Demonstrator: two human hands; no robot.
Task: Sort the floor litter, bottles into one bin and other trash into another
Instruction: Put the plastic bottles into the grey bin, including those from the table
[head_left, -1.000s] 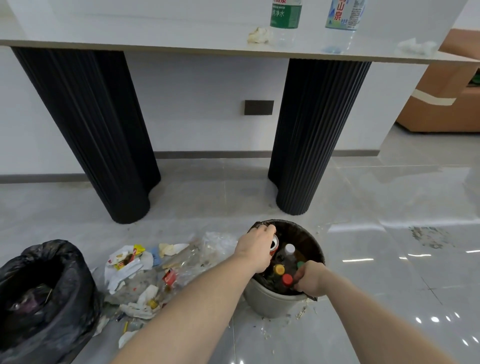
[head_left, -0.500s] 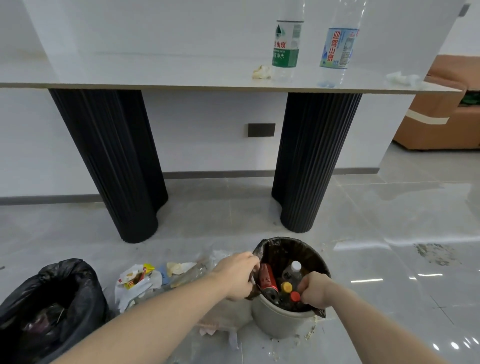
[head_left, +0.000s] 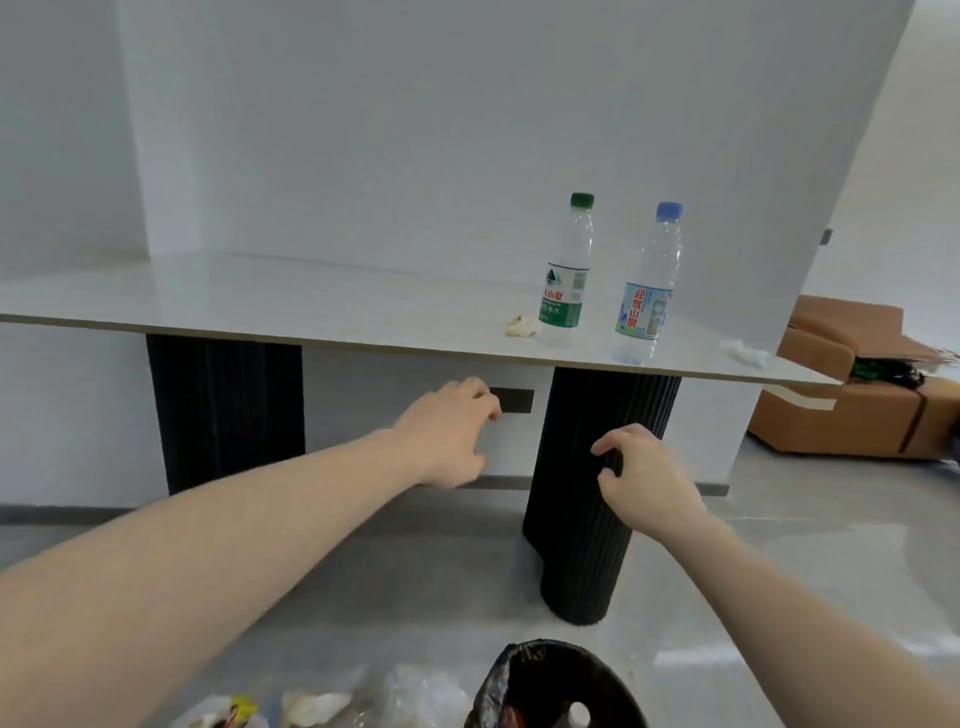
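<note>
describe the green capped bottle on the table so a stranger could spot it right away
Find the long white tabletop on black ribbed legs. Two clear bottles stand near its right end; the green-capped bottle is the left one, with a green label, beside a crumpled scrap. Its neighbour has a blue cap.

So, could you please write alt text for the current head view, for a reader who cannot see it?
Two bare hands, left hand and right hand, reach forward holding nothing toward a white table carrying a green-capped bottle and a blue-capped bottle. A black-lined bin sits below.
</note>
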